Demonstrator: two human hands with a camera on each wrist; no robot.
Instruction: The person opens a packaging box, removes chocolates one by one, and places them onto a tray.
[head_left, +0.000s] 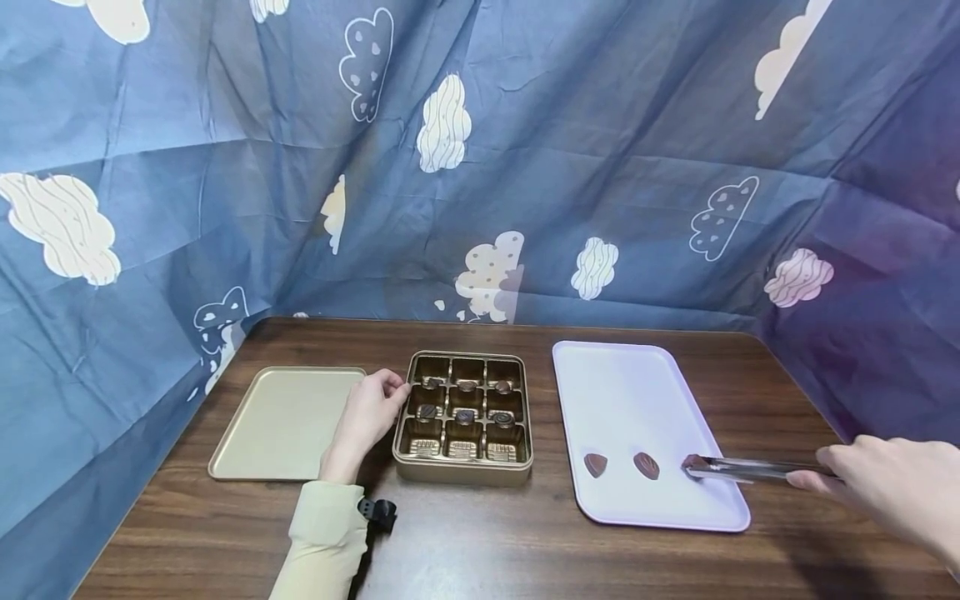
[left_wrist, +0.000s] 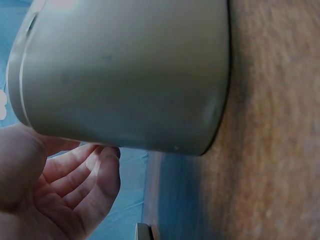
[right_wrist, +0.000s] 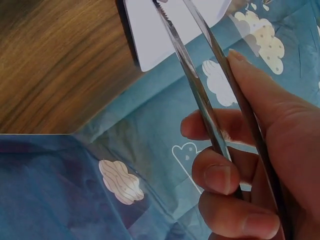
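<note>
My left hand (head_left: 375, 404) holds the left rim of a gold box (head_left: 465, 473) with square compartments; in the left wrist view its curled fingers (left_wrist: 102, 180) lie against the box side (left_wrist: 135, 85). Dark chocolates (head_left: 465, 417) sit in the back and middle rows, while ribbed bottoms show in the front row. My right hand (head_left: 892, 483) grips metal tongs (head_left: 765, 469) with serrated tips. On the white tray (head_left: 630, 392), the tong tips are at a reddish-brown chocolate (head_left: 692, 461). Two more chocolates, one pointed (head_left: 596, 464) and one oval (head_left: 647, 466), lie to its left.
A flat gold tray (head_left: 285, 425) lies left of the box, partly behind my left forearm. Everything stands on a dark wooden table (head_left: 480, 542). A blue cloth (head_left: 525, 192) with cloud prints hangs along the back and sides.
</note>
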